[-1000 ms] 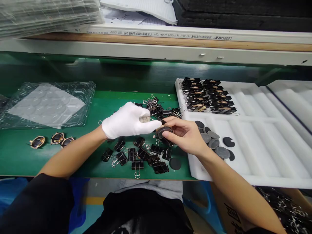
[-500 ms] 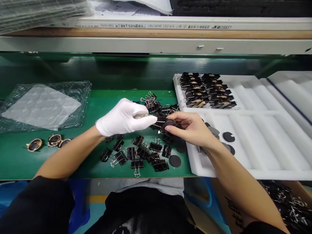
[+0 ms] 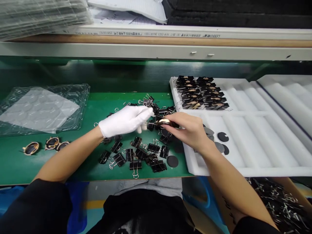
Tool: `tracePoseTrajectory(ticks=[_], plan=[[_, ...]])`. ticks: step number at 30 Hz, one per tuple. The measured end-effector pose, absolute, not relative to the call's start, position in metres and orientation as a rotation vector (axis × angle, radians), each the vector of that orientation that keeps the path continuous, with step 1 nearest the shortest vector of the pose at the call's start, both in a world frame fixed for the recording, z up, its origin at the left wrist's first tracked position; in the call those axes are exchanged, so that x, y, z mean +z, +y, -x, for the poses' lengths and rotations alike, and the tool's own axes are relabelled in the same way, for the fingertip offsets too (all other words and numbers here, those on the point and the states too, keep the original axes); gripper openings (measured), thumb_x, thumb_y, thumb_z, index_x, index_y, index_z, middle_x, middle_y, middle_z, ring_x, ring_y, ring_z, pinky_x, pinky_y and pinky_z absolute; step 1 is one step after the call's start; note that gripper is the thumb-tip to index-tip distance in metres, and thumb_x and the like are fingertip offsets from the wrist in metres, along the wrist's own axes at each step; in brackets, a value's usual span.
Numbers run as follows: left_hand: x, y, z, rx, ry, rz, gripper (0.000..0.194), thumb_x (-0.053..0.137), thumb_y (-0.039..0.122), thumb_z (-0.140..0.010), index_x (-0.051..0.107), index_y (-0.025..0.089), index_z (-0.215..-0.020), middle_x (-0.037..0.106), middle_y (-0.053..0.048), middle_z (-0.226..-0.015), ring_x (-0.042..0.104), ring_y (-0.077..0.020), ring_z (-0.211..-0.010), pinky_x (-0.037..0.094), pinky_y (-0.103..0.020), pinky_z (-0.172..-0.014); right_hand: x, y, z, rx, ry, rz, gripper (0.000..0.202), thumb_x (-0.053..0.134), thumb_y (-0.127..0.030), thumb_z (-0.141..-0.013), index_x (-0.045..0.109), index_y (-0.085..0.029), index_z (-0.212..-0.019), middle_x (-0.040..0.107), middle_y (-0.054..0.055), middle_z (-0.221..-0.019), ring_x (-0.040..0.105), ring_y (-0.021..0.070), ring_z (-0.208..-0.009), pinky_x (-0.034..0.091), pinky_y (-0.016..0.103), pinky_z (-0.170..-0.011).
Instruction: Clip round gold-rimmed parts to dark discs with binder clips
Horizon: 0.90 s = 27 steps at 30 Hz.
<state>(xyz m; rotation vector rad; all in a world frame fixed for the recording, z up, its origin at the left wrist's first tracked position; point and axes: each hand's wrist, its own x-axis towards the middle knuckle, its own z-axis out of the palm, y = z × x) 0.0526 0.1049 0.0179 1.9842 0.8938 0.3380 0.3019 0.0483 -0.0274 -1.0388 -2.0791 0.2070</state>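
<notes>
My left hand [image 3: 126, 120], in a white glove, pinches the wire handles of a black binder clip [image 3: 155, 123] over the middle of the bench. My bare right hand [image 3: 187, 128] grips a round gold-edged watch case [image 3: 165, 121] on edge between thumb and fingers, with dark material against its faces. The clip's jaws meet the case's left side; fingers hide how far they reach around it. Below and behind the hands lie many loose binder clips [image 3: 136, 164]. A black foam disc [image 3: 172, 161] rests near the front edge.
A white foam tray [image 3: 243, 113] on the right bears rows of clipped pieces [image 3: 201, 92] and notched dark discs [image 3: 223, 136]. At left are several gold-rimmed watch cases [image 3: 32, 148] and a clear plastic tray [image 3: 84, 107]. A box of clips [image 3: 280, 208] stands below right. A shelf edge [image 3: 146, 51] crosses behind.
The watch case has turned on edge, showing its pale gold side. My left hand has shifted slightly left and down, and its fingers have turned. The whole view has shifted slightly.
</notes>
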Motion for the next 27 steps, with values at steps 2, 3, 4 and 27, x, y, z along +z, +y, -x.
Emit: tracePoseTrajectory(ticks=[2, 3, 4, 27], plan=[[0.015, 0.099, -0.058, 0.309, 0.920, -1.757, 0.060, 0.031, 0.062, -0.105, 0.067, 0.016, -0.095, 0.075, -0.004, -0.076, 0.066, -0.0126, -0.056, 0.048, -0.026, -0.059, -0.028, 0.048, -0.303, -0.149, -2.199, 0.928, 0.014, 0.063, -0.019, -0.101, 0.076, -0.025, -0.105, 0.082, 0.005, -0.105, 0.077, 0.0237, -0.095, 0.055, 0.039, -0.077], [0.014, 0.096, -0.060, 0.311, 0.930, -1.698, 0.060, 0.032, 0.064, -0.104, 0.065, 0.016, -0.088, 0.073, -0.005, -0.072, 0.065, -0.0126, -0.054, 0.048, -0.026, -0.058, -0.027, 0.047, -0.303, -0.280, -2.231, 0.881, 0.018, 0.062, -0.016, -0.101, 0.075, -0.027, -0.107, 0.082, 0.004, -0.109, 0.077, 0.0236, -0.099, 0.053, 0.039, -0.078], [0.013, 0.093, -0.062, 0.323, 0.935, -1.679, 0.059, 0.036, 0.064, -0.104, 0.062, 0.017, -0.081, 0.072, -0.004, -0.069, 0.064, -0.0124, -0.053, 0.048, -0.026, -0.059, -0.026, 0.045, -0.302, -0.372, -2.244, 0.850, 0.023, 0.062, -0.013, -0.101, 0.074, -0.029, -0.111, 0.081, 0.002, -0.114, 0.077, 0.0234, -0.103, 0.052, 0.040, -0.081], [0.022, 0.071, -0.071, 0.595, 1.073, -2.132, 0.037, 0.041, 0.044, -0.105, 0.069, 0.020, -0.098, 0.069, 0.003, -0.079, 0.062, -0.0131, -0.068, 0.046, -0.027, -0.070, -0.021, 0.030, -0.275, 0.579, -1.430, 1.433, 0.065, 0.041, -0.077, -0.100, 0.031, -0.024, -0.064, 0.034, -0.003, -0.058, 0.032, 0.0145, -0.056, 0.026, 0.032, -0.055]])
